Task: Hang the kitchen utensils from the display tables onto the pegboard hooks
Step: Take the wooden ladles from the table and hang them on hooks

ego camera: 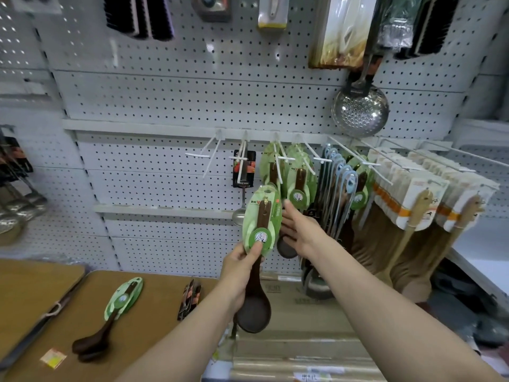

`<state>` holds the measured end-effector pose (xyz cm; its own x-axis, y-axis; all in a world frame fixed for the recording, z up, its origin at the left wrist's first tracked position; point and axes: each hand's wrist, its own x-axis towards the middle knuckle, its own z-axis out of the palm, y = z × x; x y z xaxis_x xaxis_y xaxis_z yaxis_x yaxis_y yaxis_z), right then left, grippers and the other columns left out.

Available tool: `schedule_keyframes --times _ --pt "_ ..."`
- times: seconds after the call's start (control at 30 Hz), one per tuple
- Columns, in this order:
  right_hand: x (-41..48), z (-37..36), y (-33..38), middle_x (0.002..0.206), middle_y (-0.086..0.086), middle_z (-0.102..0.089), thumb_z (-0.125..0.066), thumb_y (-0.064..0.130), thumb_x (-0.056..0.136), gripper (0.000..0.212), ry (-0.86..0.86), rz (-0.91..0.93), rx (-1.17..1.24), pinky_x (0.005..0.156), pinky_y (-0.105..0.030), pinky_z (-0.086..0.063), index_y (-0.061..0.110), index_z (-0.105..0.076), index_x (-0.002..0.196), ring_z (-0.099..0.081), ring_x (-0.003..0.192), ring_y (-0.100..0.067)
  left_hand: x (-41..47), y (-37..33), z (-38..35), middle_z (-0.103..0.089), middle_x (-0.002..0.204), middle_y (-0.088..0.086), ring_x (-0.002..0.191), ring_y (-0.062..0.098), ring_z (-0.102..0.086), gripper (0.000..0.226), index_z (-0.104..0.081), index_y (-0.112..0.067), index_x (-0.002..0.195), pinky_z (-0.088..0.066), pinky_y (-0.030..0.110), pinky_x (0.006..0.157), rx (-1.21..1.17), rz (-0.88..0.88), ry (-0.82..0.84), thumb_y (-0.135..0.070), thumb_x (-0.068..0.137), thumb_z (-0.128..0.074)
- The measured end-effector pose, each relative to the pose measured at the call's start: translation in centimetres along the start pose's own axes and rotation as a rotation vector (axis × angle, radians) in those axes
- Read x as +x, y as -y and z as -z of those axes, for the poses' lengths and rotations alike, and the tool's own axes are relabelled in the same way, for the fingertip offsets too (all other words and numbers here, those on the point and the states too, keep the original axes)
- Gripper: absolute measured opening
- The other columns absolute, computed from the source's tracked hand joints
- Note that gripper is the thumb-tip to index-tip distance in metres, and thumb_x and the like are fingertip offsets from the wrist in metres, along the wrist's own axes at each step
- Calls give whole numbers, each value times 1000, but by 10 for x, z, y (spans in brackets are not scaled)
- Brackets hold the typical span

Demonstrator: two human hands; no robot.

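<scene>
Green card [261, 216] and brown spoon [254, 311] sit pinched in the left hand [239, 271], with the hook [279, 164] above. The right hand [298, 230], fingers straight, is just beside them. The card's hole could miss the hook, and the spoon would drop.

Even, bright light (soft shadows); edges bend and blur.

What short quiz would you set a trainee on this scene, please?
1. True or false: the left hand holds a spoon.
2. What hangs at upper right: A whisk, B skimmer, C funnel?
3. Fill in: a second spoon lies on the ____.
Key: 1 true; 2 B; 3 table.
</scene>
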<state>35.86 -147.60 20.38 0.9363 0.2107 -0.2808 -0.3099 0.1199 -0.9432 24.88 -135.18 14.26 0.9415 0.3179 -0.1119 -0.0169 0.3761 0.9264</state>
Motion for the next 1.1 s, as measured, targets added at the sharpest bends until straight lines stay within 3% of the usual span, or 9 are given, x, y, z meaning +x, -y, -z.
schedule_keyframes --times 0.1,0.2,0.37,0.83,1.1 --pt "-26 9 5 111 -2 -76 -67 50 90 42 71 102 20 95 -33 -46 15 -74 113 -66 109 -16 -3 2 -14 -74 85 1 84 18 -64 16 -73 -17 101 -52 38 84 -18 -1 1 -28 89 -71" --pt "-45 17 4 107 -4 -78 -70 40 91 36 118 189 -39 81 -25 -50 10 -73 111 -71 99 -13 -7 5 -29 -76 86 -2 83 16 -66 14 -73 -19 102 -51 38 87 -20 -9 29 -28 90 -70" --pt "-55 22 0 94 -6 -79 -79 30 85 23 100 224 -110 87 -43 -56 14 -75 101 -73 88 -25 -13 10 -44 -76 89 -1 86 17 -65 16 -73 -20 105 -51 38 84 -34 5 45 -28 92 -68" --pt "-33 11 8 98 -16 -78 -80 13 84 27 128 234 48 72 -31 -62 -2 -73 106 -75 85 -24 4 -1 -44 -76 86 -2 86 16 -66 18 -72 -19 107 -53 38 89 -45 25 44 -28 93 -67" --pt "-11 9 5 101 -15 -78 -80 12 83 27 125 289 51 86 -37 -60 0 -74 107 -75 94 -27 23 -1 -39 -77 94 -1 86 11 -69 23 -71 -15 112 -50 33 93 -62 -11 88 -26 92 -66"
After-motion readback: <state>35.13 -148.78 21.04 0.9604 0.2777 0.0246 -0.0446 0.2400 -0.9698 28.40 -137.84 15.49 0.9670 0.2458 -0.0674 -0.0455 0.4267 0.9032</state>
